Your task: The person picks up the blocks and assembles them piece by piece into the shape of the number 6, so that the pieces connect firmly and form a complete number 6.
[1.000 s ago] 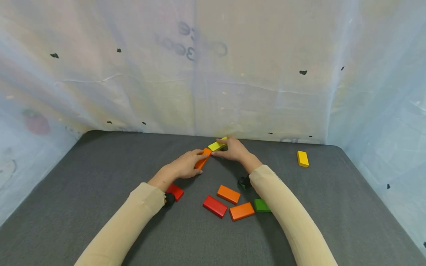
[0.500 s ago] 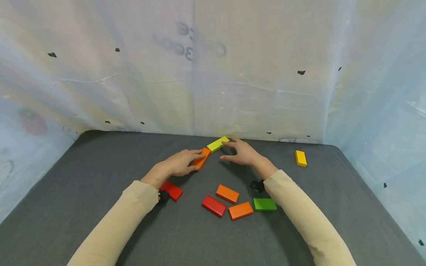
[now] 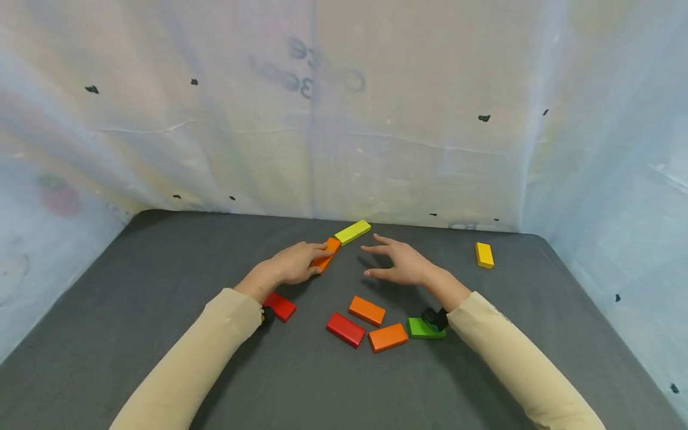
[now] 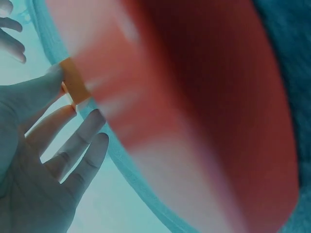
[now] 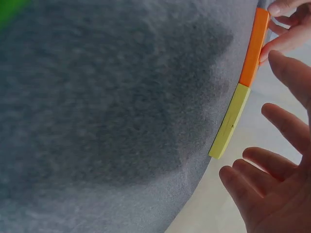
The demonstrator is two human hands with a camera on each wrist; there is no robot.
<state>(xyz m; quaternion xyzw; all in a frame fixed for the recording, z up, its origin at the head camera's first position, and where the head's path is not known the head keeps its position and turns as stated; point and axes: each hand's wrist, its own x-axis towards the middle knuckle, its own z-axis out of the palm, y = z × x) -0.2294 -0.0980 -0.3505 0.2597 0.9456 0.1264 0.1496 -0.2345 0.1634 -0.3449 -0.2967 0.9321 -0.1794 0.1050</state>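
Observation:
My left hand holds an orange rectangular block by its sides; the left wrist view shows thumb and fingers pinching the same orange block. End to end with it lies a yellow-green block, and in the right wrist view the ends of the orange block and yellow-green block meet at a slight angle. To the right, my right hand hovers over the table, its fingers spread and holding nothing.
Nearer on the dark grey table lie a red block, two orange blocks and a green block. Another red block sits by the left wrist. A yellow block lies far right. Pale sheeting hangs behind.
My right hand has let go of the yellow-green block and drawn back to the right, its fingers spreading. The left hand stays on the orange block.

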